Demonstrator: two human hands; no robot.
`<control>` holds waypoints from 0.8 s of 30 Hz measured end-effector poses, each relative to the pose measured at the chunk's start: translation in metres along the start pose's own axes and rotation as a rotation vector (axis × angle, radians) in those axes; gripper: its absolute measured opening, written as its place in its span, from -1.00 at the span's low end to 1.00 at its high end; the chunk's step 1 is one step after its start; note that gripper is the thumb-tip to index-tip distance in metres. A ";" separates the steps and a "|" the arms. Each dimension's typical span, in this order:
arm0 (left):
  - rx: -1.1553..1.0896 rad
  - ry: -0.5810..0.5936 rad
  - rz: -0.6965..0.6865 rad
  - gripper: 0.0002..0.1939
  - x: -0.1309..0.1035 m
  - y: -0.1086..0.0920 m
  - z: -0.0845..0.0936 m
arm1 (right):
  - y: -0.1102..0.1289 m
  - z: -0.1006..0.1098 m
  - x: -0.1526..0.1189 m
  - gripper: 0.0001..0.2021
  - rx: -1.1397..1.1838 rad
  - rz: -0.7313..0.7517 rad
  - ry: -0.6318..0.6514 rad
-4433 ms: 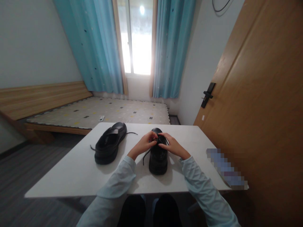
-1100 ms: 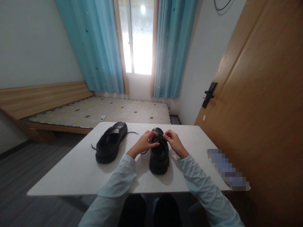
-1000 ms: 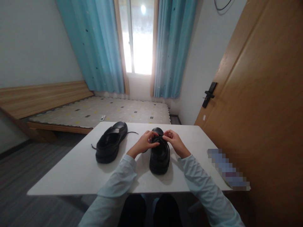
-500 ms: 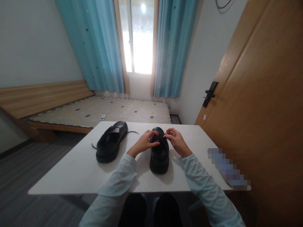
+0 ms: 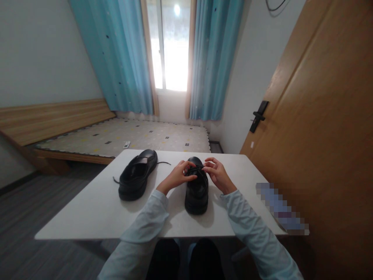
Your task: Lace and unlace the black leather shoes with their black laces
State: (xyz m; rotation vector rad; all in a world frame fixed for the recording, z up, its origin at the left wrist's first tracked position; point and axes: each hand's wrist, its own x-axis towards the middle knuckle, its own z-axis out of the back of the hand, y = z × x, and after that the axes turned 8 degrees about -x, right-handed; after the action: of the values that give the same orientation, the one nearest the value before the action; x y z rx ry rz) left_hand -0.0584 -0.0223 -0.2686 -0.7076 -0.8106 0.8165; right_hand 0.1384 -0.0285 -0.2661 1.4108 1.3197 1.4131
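Observation:
A black shoe (image 5: 196, 200) stands on the white table, its toe pointing away from me and its laces crossed over the front. My left hand (image 5: 179, 175) is at the left side of the lacing, fingers curled and closed on the shoelace. On the other side, my right hand (image 5: 217, 174) pinches the lace between thumb and fingertips. The second black shoe (image 5: 134, 186) rests to the left, untouched, with loose lace ends sticking out on both sides.
The white table (image 5: 87, 210) has a blurred, pixelated flat item (image 5: 281, 210) at its right edge. Beyond it is a bed (image 5: 140, 134) with a small white remote (image 5: 126, 145). A wooden door (image 5: 320, 136) stands at the right.

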 end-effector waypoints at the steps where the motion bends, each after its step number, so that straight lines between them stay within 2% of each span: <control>1: 0.000 0.000 -0.001 -0.59 0.000 0.000 0.000 | 0.000 0.000 0.000 -0.60 0.005 0.000 -0.003; 10: -0.026 0.003 -0.019 -0.59 0.001 0.004 0.000 | -0.002 -0.001 0.003 -0.66 0.008 0.032 -0.051; 16: -0.037 -0.004 -0.005 -0.59 0.000 0.001 0.001 | 0.003 -0.001 0.001 -0.65 0.061 0.025 -0.035; 24: -0.040 -0.008 -0.006 -0.59 0.000 0.002 0.001 | 0.004 0.002 0.001 -0.69 -0.003 0.010 -0.033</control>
State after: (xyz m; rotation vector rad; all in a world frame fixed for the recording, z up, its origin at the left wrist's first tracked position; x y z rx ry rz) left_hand -0.0602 -0.0211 -0.2700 -0.7377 -0.8381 0.7996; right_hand 0.1413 -0.0285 -0.2620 1.4348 1.2902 1.3920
